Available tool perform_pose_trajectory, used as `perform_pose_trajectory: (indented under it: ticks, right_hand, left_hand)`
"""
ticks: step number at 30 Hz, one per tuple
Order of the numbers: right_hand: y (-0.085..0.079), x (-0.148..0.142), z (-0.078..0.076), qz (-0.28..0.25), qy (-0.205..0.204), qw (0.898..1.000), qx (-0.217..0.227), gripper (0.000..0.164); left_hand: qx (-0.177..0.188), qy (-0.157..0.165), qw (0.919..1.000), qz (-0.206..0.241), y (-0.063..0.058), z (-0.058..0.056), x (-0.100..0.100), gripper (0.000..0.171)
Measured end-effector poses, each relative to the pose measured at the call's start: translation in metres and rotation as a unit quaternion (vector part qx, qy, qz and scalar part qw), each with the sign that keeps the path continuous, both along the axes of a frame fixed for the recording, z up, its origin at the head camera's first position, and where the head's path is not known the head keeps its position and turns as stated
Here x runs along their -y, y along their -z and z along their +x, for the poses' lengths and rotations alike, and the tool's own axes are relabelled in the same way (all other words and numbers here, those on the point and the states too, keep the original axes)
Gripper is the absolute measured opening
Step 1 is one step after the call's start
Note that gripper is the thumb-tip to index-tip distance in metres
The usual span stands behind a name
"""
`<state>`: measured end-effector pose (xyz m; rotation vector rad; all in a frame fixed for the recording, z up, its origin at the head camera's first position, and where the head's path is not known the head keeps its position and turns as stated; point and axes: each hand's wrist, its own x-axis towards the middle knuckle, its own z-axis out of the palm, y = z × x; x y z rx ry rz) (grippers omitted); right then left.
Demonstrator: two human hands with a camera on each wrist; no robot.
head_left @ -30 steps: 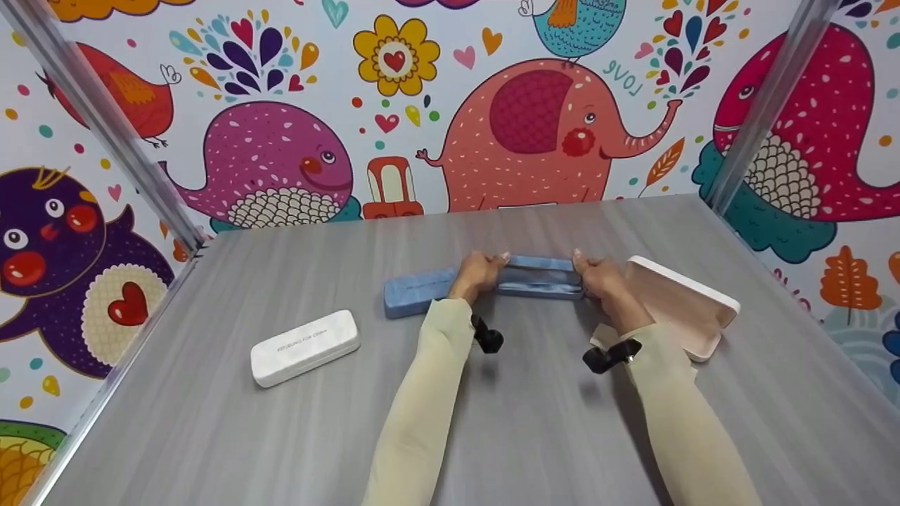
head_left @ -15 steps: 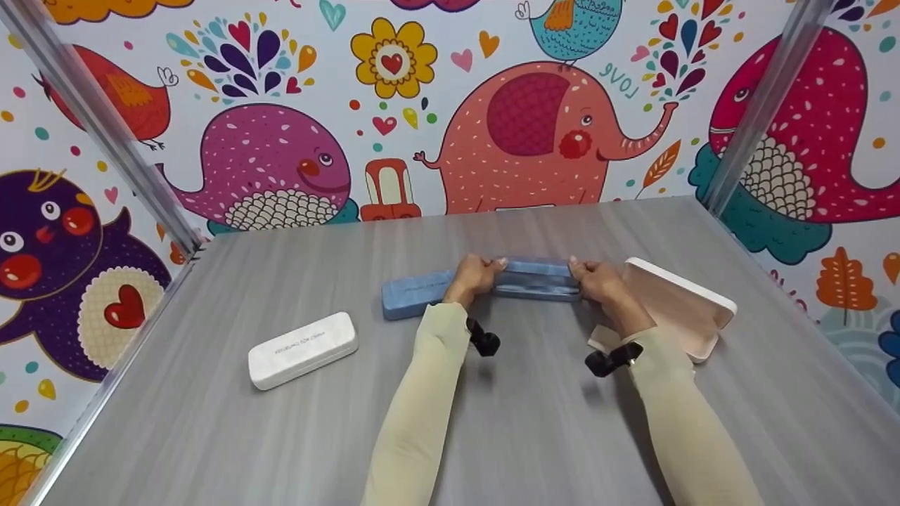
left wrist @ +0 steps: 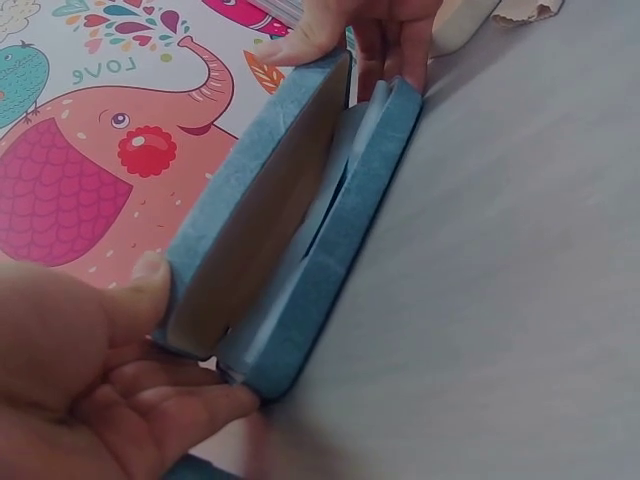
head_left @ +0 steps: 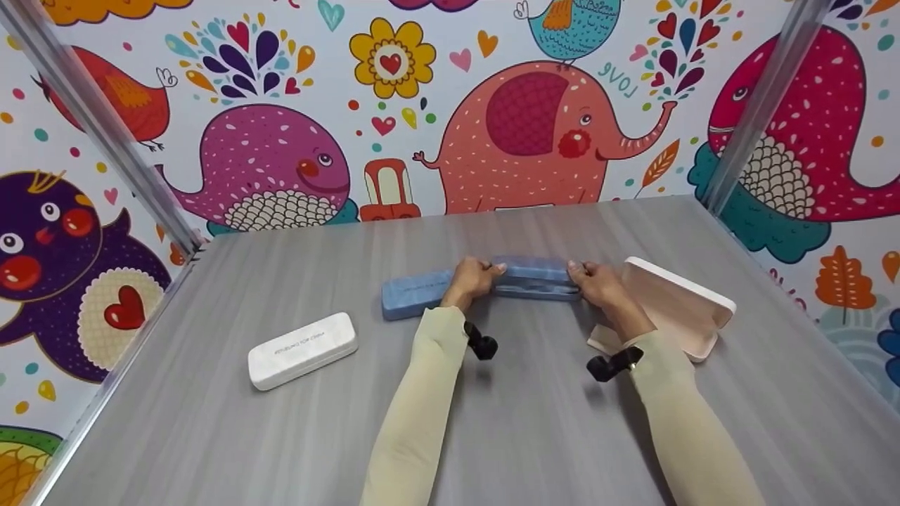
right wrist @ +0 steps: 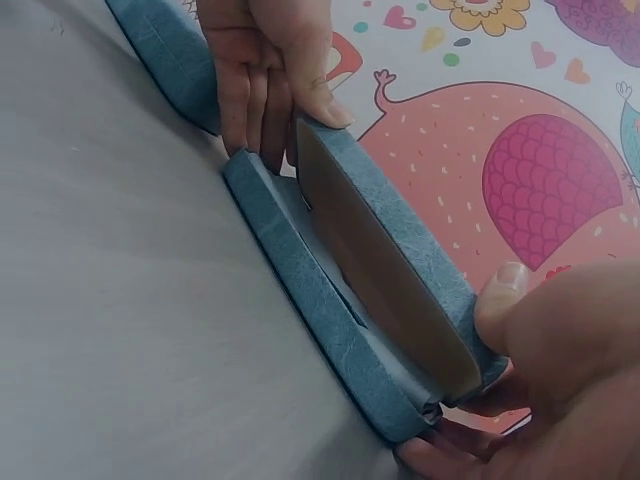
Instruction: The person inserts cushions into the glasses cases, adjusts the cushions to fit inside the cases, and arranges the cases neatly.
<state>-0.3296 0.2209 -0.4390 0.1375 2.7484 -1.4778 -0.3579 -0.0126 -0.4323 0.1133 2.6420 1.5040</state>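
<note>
Head view, ajar blue case (head_left: 536, 268), left hand (head_left: 472, 278) and right hand (head_left: 600, 283) pinching opposite ends

The grey table (head_left: 534, 436) bears a white case (head_left: 303, 351), closed blue case (head_left: 415, 295) and peach-lined case (head_left: 675, 311).

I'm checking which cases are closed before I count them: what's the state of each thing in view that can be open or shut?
Held blue case: part open, lid raised off the base, gripped at both ends
Other blue case: shut, as far as it shows
White case: shut
Pink-lined case: open, inside showing, partly hidden from view
</note>
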Motion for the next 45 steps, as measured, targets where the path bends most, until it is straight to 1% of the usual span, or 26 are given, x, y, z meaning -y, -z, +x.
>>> perform_pose_trajectory:
  ticks: [4, 6, 8, 11, 13, 16, 19, 21, 25, 29, 33, 36, 40, 42, 45]
  right_hand:
    - [0.002, 0.000, 0.000, 0.030, -0.011, 1.000, -0.001, 0.046]
    - [0.003, 0.001, 0.000, 0.038, -0.015, 0.999, -0.001, 0.047]
    - [0.004, 0.001, -0.001, 0.046, -0.016, 0.999, -0.007, 0.046]
    - [0.005, 0.002, 0.000, 0.053, -0.013, 0.998, -0.012, 0.042]
    - [0.006, 0.002, 0.001, 0.056, -0.013, 0.998, -0.012, 0.043]
    - [0.006, 0.003, 0.002, 0.058, -0.018, 0.998, -0.005, 0.048]
    - [0.006, 0.004, 0.004, 0.069, -0.025, 0.997, -0.002, 0.053]
    - [0.006, 0.004, 0.004, 0.079, -0.026, 0.997, -0.004, 0.054]
    - [0.008, 0.005, 0.005, 0.107, -0.028, 0.994, -0.025, 0.051]
    - [0.009, 0.006, 0.006, 0.117, -0.027, 0.992, -0.049, 0.047]
    - [0.011, 0.007, 0.006, 0.123, -0.026, 0.990, -0.062, 0.044]
    - [0.012, 0.007, 0.007, 0.123, -0.021, 0.989, -0.074, 0.039]
    - [0.015, 0.007, 0.009, 0.117, -0.008, 0.987, -0.107, 0.030]
    - [0.016, 0.007, 0.009, 0.113, -0.003, 0.986, -0.119, 0.029]
    - [0.016, 0.007, 0.009, 0.112, 0.000, 0.986, -0.123, 0.028]
  left_hand:
    - [-0.001, 0.002, 1.0000, -0.003, 0.002, 0.001, 0.002, 0.053]
    - [-0.010, 0.003, 0.9999, -0.008, 0.002, 0.001, 0.003, 0.054]
    - [-0.023, 0.006, 0.9996, -0.017, 0.003, 0.002, 0.003, 0.055]
    - [-0.028, 0.008, 0.9994, -0.020, 0.004, 0.003, 0.003, 0.055]
    - [-0.020, 0.006, 0.9996, -0.016, 0.003, 0.004, 0.003, 0.054]
    - [-0.011, 0.002, 0.9999, -0.012, 0.002, 0.004, 0.003, 0.054]
    - [-0.011, 0.001, 0.9998, -0.015, 0.002, 0.005, 0.002, 0.054]
    - [-0.011, 0.001, 0.9998, -0.017, 0.002, 0.004, 0.002, 0.054]
    - [-0.003, 0.000, 0.9998, -0.017, 0.002, 0.003, 0.002, 0.054]
    - [0.005, -0.004, 0.9999, -0.015, 0.001, 0.002, 0.001, 0.051]
    - [0.007, -0.012, 0.9998, -0.016, 0.001, 0.004, 0.001, 0.047]
    - [0.000, -0.015, 0.9996, -0.022, 0.002, 0.005, 0.000, 0.045]
    - [-0.015, -0.015, 0.9995, -0.025, 0.002, 0.006, 0.000, 0.047]
    - [-0.018, -0.017, 0.9995, -0.023, 0.002, 0.006, -0.001, 0.043]
    - [-0.017, -0.014, 0.9996, -0.019, 0.002, 0.006, -0.001, 0.045]
